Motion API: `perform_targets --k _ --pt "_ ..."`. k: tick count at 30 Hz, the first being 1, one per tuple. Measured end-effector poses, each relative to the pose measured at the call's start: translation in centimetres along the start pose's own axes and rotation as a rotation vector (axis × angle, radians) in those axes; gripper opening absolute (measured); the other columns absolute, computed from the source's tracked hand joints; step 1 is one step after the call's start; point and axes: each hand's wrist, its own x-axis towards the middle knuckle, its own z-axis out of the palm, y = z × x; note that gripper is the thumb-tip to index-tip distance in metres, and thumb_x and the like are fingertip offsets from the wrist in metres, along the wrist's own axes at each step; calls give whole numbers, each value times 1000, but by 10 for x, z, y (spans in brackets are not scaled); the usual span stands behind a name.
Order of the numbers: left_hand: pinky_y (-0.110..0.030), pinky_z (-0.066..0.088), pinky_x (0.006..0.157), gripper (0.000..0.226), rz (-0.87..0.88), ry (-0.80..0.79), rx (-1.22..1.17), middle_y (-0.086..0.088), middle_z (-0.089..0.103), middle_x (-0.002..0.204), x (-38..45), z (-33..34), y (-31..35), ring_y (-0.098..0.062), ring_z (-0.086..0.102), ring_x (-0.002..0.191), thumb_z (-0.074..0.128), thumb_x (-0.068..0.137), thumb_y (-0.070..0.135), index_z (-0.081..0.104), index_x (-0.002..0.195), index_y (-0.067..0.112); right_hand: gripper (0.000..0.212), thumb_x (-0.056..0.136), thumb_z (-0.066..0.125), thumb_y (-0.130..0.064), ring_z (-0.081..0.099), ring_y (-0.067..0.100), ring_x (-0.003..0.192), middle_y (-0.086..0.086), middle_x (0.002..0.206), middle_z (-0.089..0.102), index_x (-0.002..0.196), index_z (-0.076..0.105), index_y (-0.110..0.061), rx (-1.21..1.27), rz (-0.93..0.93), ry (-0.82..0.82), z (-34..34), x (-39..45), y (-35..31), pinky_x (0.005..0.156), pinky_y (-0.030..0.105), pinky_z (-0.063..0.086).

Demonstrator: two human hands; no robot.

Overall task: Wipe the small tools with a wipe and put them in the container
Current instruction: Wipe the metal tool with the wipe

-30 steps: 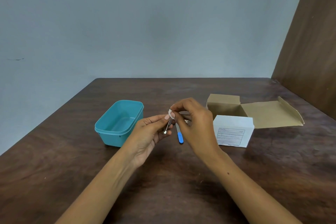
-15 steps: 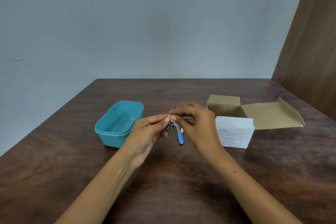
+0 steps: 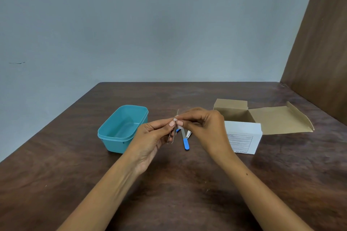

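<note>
Left hand (image 3: 150, 137) pinching tweezers (image 3: 173, 133), right hand (image 3: 203, 127) pinching wipe (image 3: 175, 119) just above that grip; could slip if squeezed loosely.

The right hand (image 3: 204, 127) now pinches the wipe (image 3: 176, 119) lower on the metal tool (image 3: 174, 131), whose tip shows above the fingers, while the left hand (image 3: 150, 137) sits slightly higher.

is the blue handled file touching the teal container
Apart. The head view shows bare table between the blue-handled file and the teal container.
</note>
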Motion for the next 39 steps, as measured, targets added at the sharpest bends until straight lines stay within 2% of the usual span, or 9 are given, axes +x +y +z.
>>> perform_targets --k 3,6,8,13,19,26,31,37,39 --pt "-17 52 59 26 20 31 -26 -10 72 83 0 -1 1 -13 61 72 68 72 12 74 97 5 15 76 73 -2 66 12 82 4 86 70 89 76 -9 -23 5 -74 0 2 -2 76 23 54" --pt "-19 53 62 22 15 35 -7 -10 74 85 -1 1 0 -14 63 76 68 71 14 77 92 9 15 76 73 -2 67 14 83 3 85 71 89 76 -10 -41 -2 -82 -2 3 -3 77 28 56" --pt "-18 53 61 23 7 14 35 -13 74 89 -3 2 1 -17 62 80 69 70 16 77 91 10 16 76 73 -2 67 12 83 2 86 71 88 76 -11 -67 12 -25 -3 3 -2 79 28 55" --pt "-16 48 51 17 16 -25 52 -8 72 77 -7 6 4 -11 58 65 67 75 10 78 87 12 17 76 73 0 67 10 82 2 86 72 87 76 -13 -60 -14 103 -1 1 -2 77 25 55" --pt "-16 51 55 19 17 63 -8 -9 71 80 -4 1 3 -13 59 70 65 79 6 75 95 6 15 77 73 -4 67 16 84 5 87 72 89 76 -12 -80 27 -96 0 2 -6 80 34 56" --pt "-16 55 58 25 -30 94 -72 -6 74 78 -4 3 3 -8 66 66 69 65 12 75 90 8 16 75 75 -9 68 11 82 2 87 74 90 76 -13 -113 43 -162 -8 4 -12 77 28 57" --pt "-21 54 70 23 -22 19 24 -10 74 88 -3 1 5 -17 63 83 70 66 14 77 88 10 14 77 73 -4 64 5 77 -3 83 70 87 76 -13 -154 21 -26 -2 -1 -11 73 14 52" --pt "-16 53 61 21 -17 -20 73 -8 74 86 -5 3 7 -16 61 81 70 65 12 79 85 13 12 78 71 -2 64 5 76 -4 80 68 83 76 -12 -120 -14 159 -4 0 -9 69 7 47" --pt "-16 53 60 20 -25 -4 89 -8 75 87 -5 2 9 -15 63 80 70 69 10 78 87 13 13 79 71 -2 65 6 77 -5 80 68 82 75 -14 -98 -10 193 -3 0 -9 70 10 49"
